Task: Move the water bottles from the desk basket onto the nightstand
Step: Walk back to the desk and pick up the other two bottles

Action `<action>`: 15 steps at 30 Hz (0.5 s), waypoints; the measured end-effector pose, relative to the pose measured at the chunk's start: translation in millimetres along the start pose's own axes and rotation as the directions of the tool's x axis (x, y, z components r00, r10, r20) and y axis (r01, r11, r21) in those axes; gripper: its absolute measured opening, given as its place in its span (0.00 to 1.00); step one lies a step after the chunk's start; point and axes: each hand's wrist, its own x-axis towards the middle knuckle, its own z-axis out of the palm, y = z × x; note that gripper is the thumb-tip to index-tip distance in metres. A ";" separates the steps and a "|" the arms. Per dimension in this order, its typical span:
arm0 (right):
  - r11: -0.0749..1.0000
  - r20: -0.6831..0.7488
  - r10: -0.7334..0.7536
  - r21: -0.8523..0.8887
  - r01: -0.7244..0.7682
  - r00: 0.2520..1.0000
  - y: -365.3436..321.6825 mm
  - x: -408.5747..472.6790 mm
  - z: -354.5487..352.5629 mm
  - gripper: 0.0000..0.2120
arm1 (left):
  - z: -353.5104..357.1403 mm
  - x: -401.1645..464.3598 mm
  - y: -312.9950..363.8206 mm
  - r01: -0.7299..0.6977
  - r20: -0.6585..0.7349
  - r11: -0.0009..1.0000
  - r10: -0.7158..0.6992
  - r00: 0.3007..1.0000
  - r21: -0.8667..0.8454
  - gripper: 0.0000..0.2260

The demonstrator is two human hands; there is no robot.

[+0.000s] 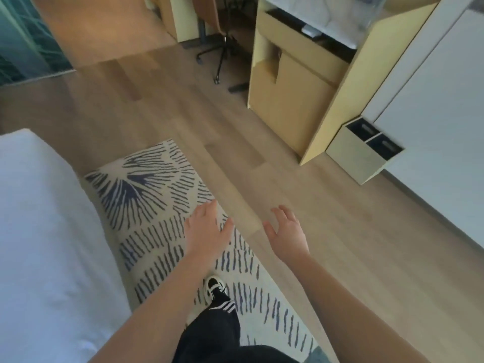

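Observation:
My left hand (207, 229) and my right hand (286, 233) are stretched out in front of me over the floor, both empty with fingers apart. A pale wooden desk unit (293, 82) with a marble-look top (337, 17) stands ahead at the upper right. Something clear, blurred, sits at the desk's far right edge (370, 14); I cannot tell what it is. No basket, water bottle or nightstand shows clearly.
A white bed (39, 231) fills the left. A patterned rug (162, 205) lies under my foot (214, 286). An office chair base (220, 51) stands under the desk. A two-compartment bin (366, 150) sits by the white wall cabinet (432, 100). Wooden floor runs between.

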 end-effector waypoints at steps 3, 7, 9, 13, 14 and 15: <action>0.998 0.047 -0.049 -0.029 0.051 0.998 -41.6 85.8 2.5 0.25 | -34.3 77.7 -14.1 0.025 -0.019 0.999 -0.025 1.000 0.037 0.29; 0.997 0.047 -0.073 -0.010 0.074 0.996 -83.3 177.2 4.4 0.24 | -71.6 165.1 -25.1 0.081 -0.013 0.996 -0.081 0.997 0.036 0.29; 0.998 0.049 -0.059 0.003 0.059 0.997 -95.3 215.6 5.4 0.24 | -82.9 202.9 -25.7 0.096 0.002 0.994 -0.096 0.995 0.051 0.29; 0.999 0.063 -0.033 0.023 0.032 0.997 -105.6 297.3 8.6 0.24 | -92.5 285.3 -25.0 0.107 0.062 0.994 -0.109 0.992 0.027 0.28; 0.999 0.064 -0.029 0.029 0.028 0.997 -106.3 320.9 9.4 0.23 | -92.6 308.8 -24.2 0.101 0.065 0.994 -0.103 0.993 0.030 0.28; 0.999 0.063 -0.028 0.037 0.026 0.998 -106.9 346.2 10.5 0.23 | -92.1 333.8 -23.5 0.093 0.063 0.995 -0.095 0.993 0.038 0.28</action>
